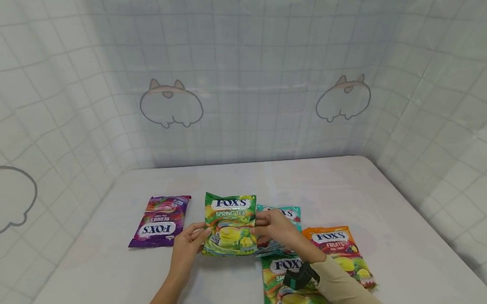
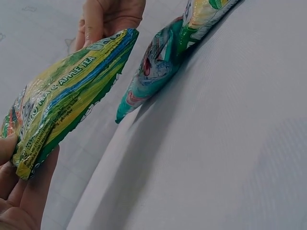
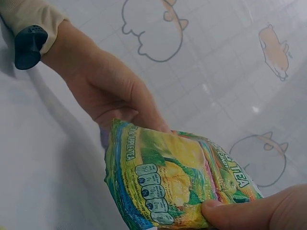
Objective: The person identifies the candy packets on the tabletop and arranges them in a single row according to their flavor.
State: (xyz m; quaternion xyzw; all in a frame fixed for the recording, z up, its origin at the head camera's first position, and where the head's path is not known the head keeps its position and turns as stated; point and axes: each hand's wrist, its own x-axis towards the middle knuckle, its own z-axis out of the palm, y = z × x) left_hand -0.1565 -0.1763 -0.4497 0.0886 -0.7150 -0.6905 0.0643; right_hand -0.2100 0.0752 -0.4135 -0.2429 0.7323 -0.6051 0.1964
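Both hands hold up a green and yellow Fox's Spring Tea candy bag [image 1: 231,226], its front facing the head camera. My left hand [image 1: 188,246] pinches its left edge, thumb in front and fingers behind. On the opposite edge, my right hand [image 1: 276,228] pinches the bag in the same way. In the left wrist view the bag [image 2: 72,96] is raised off the table, with its bottom seam toward the camera. The right wrist view shows the right thumb [image 3: 235,213] pressed on the front of the bag [image 3: 177,177].
A purple Berries bag [image 1: 160,223] lies upside down at the left. Right of the held bag are a teal bag [image 1: 294,216], partly covered by the right hand, another Spring Tea bag [image 1: 292,301] under the right forearm, and an orange Fruits bag [image 1: 344,252]. Fabric walls surround the white table [image 1: 311,180].
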